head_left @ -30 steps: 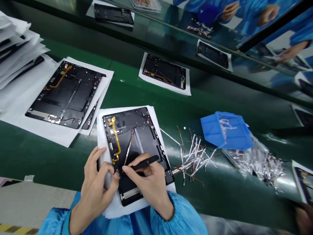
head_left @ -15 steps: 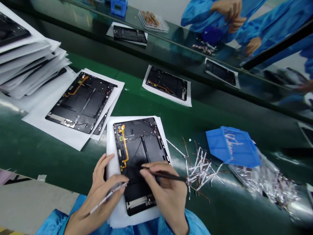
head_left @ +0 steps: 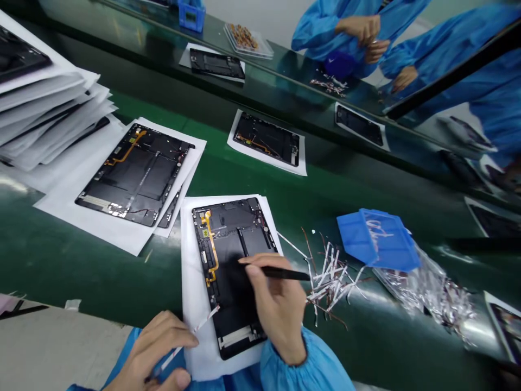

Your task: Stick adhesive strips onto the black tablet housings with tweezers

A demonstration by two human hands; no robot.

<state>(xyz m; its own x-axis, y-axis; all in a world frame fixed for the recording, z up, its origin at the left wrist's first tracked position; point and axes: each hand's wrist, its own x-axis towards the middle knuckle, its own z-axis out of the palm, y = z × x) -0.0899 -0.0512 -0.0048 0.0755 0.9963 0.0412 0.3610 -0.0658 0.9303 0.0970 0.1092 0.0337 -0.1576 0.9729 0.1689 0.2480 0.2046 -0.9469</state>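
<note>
In front of me lies a black tablet housing (head_left: 234, 239) with an orange flex cable (head_left: 212, 244), resting on white paper sheets (head_left: 193, 293). My right hand (head_left: 280, 307) is closed around dark tweezers (head_left: 287, 273), whose tip is over the middle of the housing. My left hand (head_left: 160, 347) is at the lower left of the paper, fingers curled, with a thin white strip (head_left: 207, 319) held among them. The strip's far end reaches the housing's left edge. Part of it is hidden behind my fingers.
Loose white and brown strips (head_left: 331, 282) lie right of the housing, near a blue plastic bin (head_left: 374, 239) and a clear bag (head_left: 427, 288). More housings on paper (head_left: 136, 171) lie left, beside a tall stack (head_left: 44, 119). Co-workers' blue sleeves (head_left: 317, 27) show across the bench.
My left hand has drawn back down and left from the housing's edge, the strip still with it. The tweezers have shifted slightly up over the housing. The view has turned a little.
</note>
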